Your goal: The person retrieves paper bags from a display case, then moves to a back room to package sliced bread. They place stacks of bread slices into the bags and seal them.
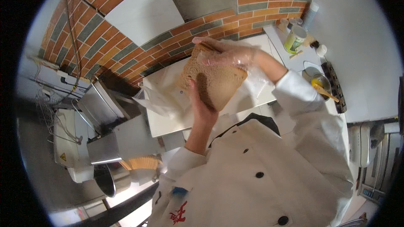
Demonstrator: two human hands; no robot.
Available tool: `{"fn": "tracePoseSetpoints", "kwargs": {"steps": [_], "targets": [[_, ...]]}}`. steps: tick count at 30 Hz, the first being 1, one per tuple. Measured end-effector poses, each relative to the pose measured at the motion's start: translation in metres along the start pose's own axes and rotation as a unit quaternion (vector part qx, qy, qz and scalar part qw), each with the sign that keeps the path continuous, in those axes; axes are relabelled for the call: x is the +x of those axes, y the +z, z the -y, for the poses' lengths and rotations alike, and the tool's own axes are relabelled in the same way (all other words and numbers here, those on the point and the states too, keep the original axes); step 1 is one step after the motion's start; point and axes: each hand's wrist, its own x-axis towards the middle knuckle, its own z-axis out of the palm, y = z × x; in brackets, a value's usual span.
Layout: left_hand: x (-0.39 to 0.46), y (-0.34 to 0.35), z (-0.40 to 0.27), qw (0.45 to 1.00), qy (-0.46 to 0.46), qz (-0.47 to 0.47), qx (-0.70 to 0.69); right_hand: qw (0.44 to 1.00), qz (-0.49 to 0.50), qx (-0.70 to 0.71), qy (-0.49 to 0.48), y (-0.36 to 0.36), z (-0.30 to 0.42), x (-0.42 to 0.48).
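A large bread slice (pixel 227 83), pale brown with a darker crust, is held up and tilted over a white worktop (pixel 159 121). My left hand (pixel 203 104) grips its lower left edge, thumb on the face turned towards me. Covered by a clear plastic glove, my right hand (pixel 227 53) holds the upper edge, with fingers over the face. The fingers behind the slice are hidden. Left of the bread, a clear plastic bag (pixel 154 101) lies crumpled on the worktop. More clear plastic (pixel 260 85) hangs below my right wrist.
On the right-hand counter stand a green-and-white tub (pixel 295 40), a spray-type bottle (pixel 311 15) and a bowl of yellow liquid (pixel 320 80) with a wooden-handled brush (pixel 329 94). Metal equipment (pixel 101 104) and a wire whisk (pixel 60 119) are at left. A brick-patterned wall (pixel 195 31) rises behind.
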Motion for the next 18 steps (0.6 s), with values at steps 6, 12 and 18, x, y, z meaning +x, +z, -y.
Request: {"fn": "tracePoseSetpoints", "kwargs": {"steps": [6, 12, 18], "targets": [[-0.008, 0.020, 0.021, 1.000, 0.028, -0.006, -0.012, 0.957, 0.056, -0.276, 0.062, -0.015, 0.024, 0.009], [-0.013, 0.028, 0.020, 0.997, 0.070, 0.003, -0.025, 0.967, 0.066, -0.236, 0.074, -0.019, 0.030, 0.006], [-0.014, 0.023, 0.022, 0.999, 0.019, -0.027, 0.002, 0.959, 0.050, -0.258, 0.103, -0.017, 0.032, 0.005]]}}
